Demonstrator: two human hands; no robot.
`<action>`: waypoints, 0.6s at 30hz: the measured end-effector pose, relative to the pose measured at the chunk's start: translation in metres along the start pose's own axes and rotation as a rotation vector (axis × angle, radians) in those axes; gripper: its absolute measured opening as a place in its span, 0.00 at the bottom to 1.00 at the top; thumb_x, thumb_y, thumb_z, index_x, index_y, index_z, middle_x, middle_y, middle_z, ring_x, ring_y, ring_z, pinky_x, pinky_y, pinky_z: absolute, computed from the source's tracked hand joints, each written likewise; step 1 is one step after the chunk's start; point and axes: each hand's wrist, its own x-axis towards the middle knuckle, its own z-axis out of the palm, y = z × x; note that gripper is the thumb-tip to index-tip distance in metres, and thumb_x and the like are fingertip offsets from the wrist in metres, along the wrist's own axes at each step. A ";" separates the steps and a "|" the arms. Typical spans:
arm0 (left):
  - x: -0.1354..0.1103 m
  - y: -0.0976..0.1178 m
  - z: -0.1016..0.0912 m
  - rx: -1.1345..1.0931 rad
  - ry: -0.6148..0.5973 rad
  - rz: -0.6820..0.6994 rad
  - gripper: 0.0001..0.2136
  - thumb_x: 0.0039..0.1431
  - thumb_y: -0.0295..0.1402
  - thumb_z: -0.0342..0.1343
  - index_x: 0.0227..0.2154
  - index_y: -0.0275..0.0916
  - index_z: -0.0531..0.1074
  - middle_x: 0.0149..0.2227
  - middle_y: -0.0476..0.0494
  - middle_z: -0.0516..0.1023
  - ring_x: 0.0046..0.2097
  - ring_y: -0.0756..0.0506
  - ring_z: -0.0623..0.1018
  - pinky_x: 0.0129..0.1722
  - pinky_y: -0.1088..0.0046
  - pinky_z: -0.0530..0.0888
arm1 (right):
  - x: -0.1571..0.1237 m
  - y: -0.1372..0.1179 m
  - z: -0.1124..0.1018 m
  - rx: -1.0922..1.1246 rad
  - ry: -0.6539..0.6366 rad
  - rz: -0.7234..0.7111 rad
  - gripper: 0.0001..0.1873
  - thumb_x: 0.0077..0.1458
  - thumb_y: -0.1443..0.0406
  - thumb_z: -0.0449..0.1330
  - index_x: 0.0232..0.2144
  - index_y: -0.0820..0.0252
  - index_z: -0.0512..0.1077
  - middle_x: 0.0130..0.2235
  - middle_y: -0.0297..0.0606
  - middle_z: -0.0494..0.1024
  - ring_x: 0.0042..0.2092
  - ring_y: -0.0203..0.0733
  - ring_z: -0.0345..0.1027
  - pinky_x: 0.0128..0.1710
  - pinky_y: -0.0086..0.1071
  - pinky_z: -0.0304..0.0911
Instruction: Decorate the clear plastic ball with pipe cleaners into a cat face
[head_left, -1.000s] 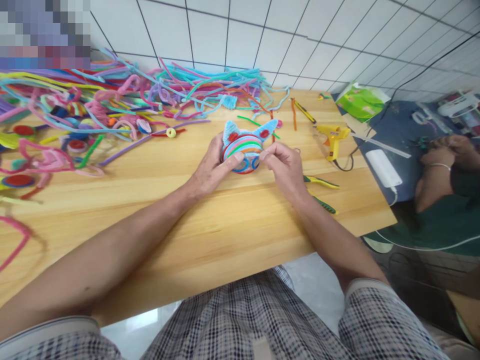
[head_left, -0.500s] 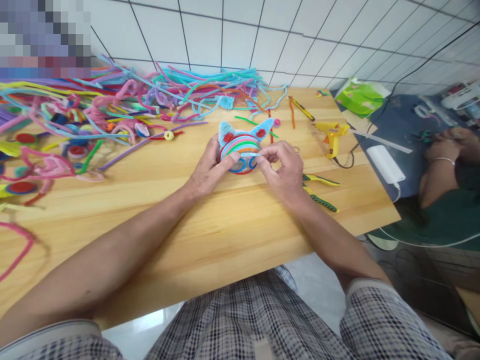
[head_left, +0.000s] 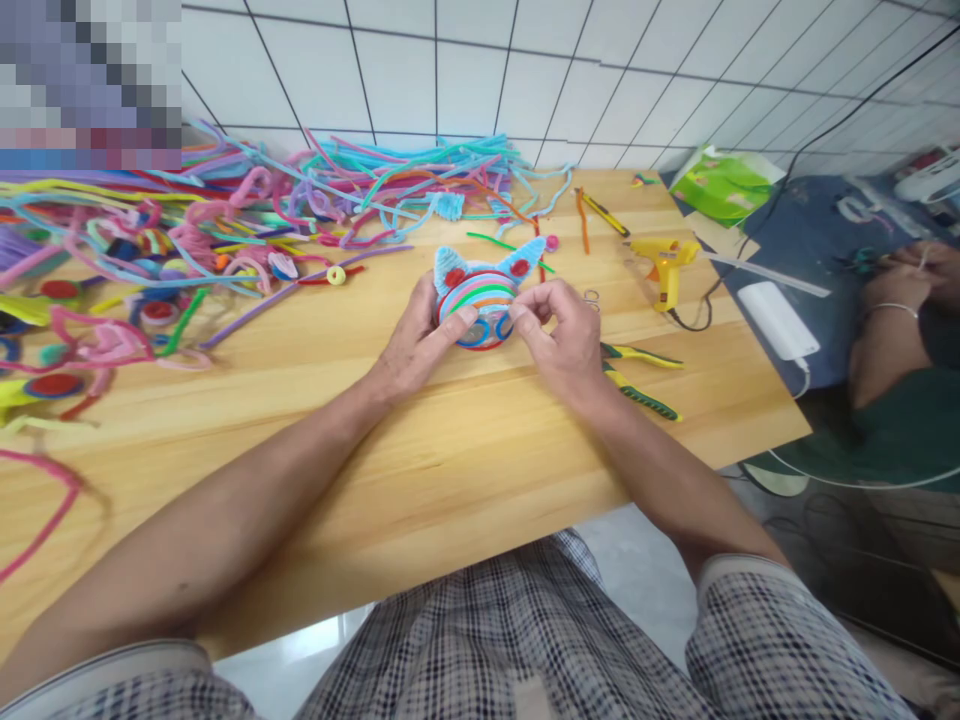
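both hands still grip the cat face (head_left: 484,292), left hand (head_left: 415,342) fingers pressing its side, right hand (head_left: 568,338) fingers now pinching lower down.

Craft workshop. The wooden counter (head_left: 465,440) carries heaped pipe cleaners (head_left: 247,215), a glue gun (head_left: 664,262) and pliers (head_left: 637,375). A white tiled wall (head_left: 600,70) stands behind.

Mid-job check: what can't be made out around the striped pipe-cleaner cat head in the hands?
All in the head view:
- Lower face of the round striped pipe-cleaner cat head: covered by the left hand and right hand.
- What the right fingertips pinch: too small.
- Tips of the green-handled pliers: behind the right hand.
- Top-left corner: a pixelated block.
- A co-worker's hands: blurred, cut by the right edge.
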 end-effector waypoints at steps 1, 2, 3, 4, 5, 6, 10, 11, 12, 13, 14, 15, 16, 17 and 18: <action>0.000 0.000 0.000 0.004 0.001 0.002 0.37 0.73 0.65 0.67 0.73 0.49 0.70 0.74 0.36 0.79 0.76 0.28 0.79 0.81 0.39 0.75 | 0.000 -0.001 0.001 0.012 0.000 0.022 0.08 0.70 0.57 0.67 0.36 0.48 0.77 0.37 0.34 0.85 0.37 0.44 0.74 0.46 0.40 0.75; -0.001 0.000 0.001 0.008 0.003 0.004 0.37 0.73 0.65 0.67 0.73 0.49 0.70 0.74 0.36 0.79 0.77 0.27 0.78 0.81 0.38 0.75 | 0.000 -0.002 0.001 0.021 0.002 0.040 0.07 0.69 0.59 0.68 0.36 0.48 0.77 0.36 0.33 0.85 0.37 0.43 0.73 0.45 0.40 0.75; -0.001 0.001 0.001 0.012 0.006 0.007 0.37 0.73 0.65 0.67 0.73 0.49 0.70 0.74 0.35 0.79 0.77 0.27 0.78 0.81 0.37 0.74 | 0.000 -0.003 0.002 0.029 0.006 0.053 0.06 0.68 0.60 0.68 0.35 0.48 0.77 0.35 0.33 0.85 0.36 0.43 0.73 0.44 0.39 0.74; -0.001 0.001 0.001 0.017 0.011 0.010 0.37 0.74 0.65 0.67 0.73 0.48 0.70 0.74 0.34 0.79 0.77 0.27 0.78 0.82 0.37 0.74 | 0.000 -0.004 0.002 0.038 0.008 0.063 0.06 0.67 0.61 0.68 0.35 0.49 0.77 0.35 0.32 0.85 0.35 0.43 0.72 0.43 0.39 0.74; -0.002 0.001 0.002 0.022 0.014 0.012 0.37 0.74 0.65 0.66 0.73 0.48 0.70 0.75 0.34 0.79 0.77 0.27 0.77 0.82 0.36 0.73 | 0.000 -0.005 0.003 0.049 0.011 0.073 0.06 0.66 0.62 0.68 0.34 0.49 0.77 0.35 0.32 0.85 0.35 0.42 0.72 0.42 0.39 0.73; -0.002 0.002 0.002 0.027 0.015 0.013 0.37 0.74 0.65 0.66 0.73 0.48 0.71 0.75 0.34 0.78 0.78 0.27 0.77 0.83 0.36 0.72 | 0.000 -0.006 0.003 0.060 0.011 0.087 0.05 0.65 0.62 0.68 0.34 0.49 0.77 0.34 0.32 0.85 0.34 0.42 0.72 0.41 0.38 0.73; -0.002 0.003 0.000 0.045 0.009 0.014 0.36 0.75 0.64 0.66 0.73 0.48 0.71 0.75 0.35 0.79 0.78 0.28 0.76 0.83 0.38 0.71 | 0.000 -0.008 0.004 0.094 0.000 0.176 0.07 0.65 0.61 0.70 0.34 0.49 0.78 0.33 0.31 0.84 0.34 0.41 0.71 0.40 0.38 0.72; -0.002 0.002 0.000 0.045 0.006 0.014 0.36 0.75 0.64 0.66 0.73 0.48 0.71 0.74 0.35 0.79 0.77 0.28 0.77 0.83 0.38 0.71 | 0.001 -0.008 0.004 0.106 -0.005 0.199 0.07 0.66 0.60 0.71 0.34 0.49 0.78 0.33 0.31 0.84 0.34 0.41 0.71 0.40 0.38 0.72; -0.001 0.002 -0.001 0.043 0.004 0.014 0.36 0.75 0.64 0.66 0.73 0.48 0.71 0.74 0.35 0.79 0.77 0.28 0.77 0.83 0.39 0.71 | 0.001 -0.007 0.004 0.122 -0.011 0.216 0.08 0.66 0.58 0.72 0.35 0.49 0.78 0.33 0.31 0.83 0.34 0.41 0.71 0.40 0.38 0.71; -0.001 0.001 -0.001 0.040 0.000 0.014 0.36 0.74 0.65 0.67 0.73 0.48 0.71 0.74 0.35 0.79 0.77 0.28 0.77 0.82 0.39 0.72 | 0.001 -0.007 0.005 0.138 -0.016 0.228 0.09 0.67 0.57 0.72 0.35 0.49 0.78 0.33 0.31 0.83 0.34 0.41 0.71 0.40 0.38 0.71; -0.001 0.000 -0.002 0.039 -0.006 0.015 0.37 0.74 0.65 0.67 0.73 0.48 0.71 0.74 0.35 0.79 0.77 0.28 0.77 0.82 0.39 0.72 | 0.001 -0.006 0.005 0.156 -0.020 0.234 0.10 0.67 0.55 0.72 0.36 0.49 0.78 0.34 0.31 0.83 0.35 0.41 0.71 0.40 0.38 0.71; 0.000 0.000 -0.002 0.040 -0.011 0.018 0.37 0.73 0.65 0.67 0.73 0.49 0.71 0.73 0.36 0.79 0.77 0.28 0.77 0.82 0.39 0.72 | 0.000 -0.004 0.006 0.172 -0.021 0.236 0.12 0.68 0.53 0.72 0.37 0.49 0.78 0.35 0.31 0.83 0.35 0.41 0.72 0.41 0.38 0.71; 0.000 -0.001 -0.003 0.044 -0.015 0.021 0.37 0.73 0.66 0.68 0.73 0.50 0.71 0.73 0.36 0.79 0.77 0.28 0.77 0.82 0.40 0.72 | 0.000 -0.003 0.007 0.186 -0.021 0.236 0.13 0.69 0.50 0.72 0.37 0.49 0.78 0.36 0.32 0.83 0.36 0.42 0.73 0.41 0.38 0.72; 0.000 -0.001 -0.003 0.050 -0.017 0.024 0.37 0.73 0.66 0.67 0.73 0.50 0.71 0.73 0.36 0.79 0.77 0.28 0.77 0.82 0.40 0.72 | 0.000 -0.002 0.007 0.198 -0.020 0.235 0.15 0.70 0.48 0.71 0.38 0.49 0.77 0.36 0.32 0.83 0.37 0.42 0.73 0.42 0.39 0.72; 0.000 -0.001 -0.004 0.060 -0.018 0.028 0.37 0.73 0.67 0.67 0.73 0.50 0.71 0.73 0.36 0.79 0.77 0.28 0.77 0.82 0.40 0.72 | 0.000 -0.001 0.008 0.208 -0.018 0.233 0.17 0.70 0.46 0.71 0.38 0.48 0.77 0.37 0.33 0.83 0.38 0.42 0.74 0.43 0.39 0.72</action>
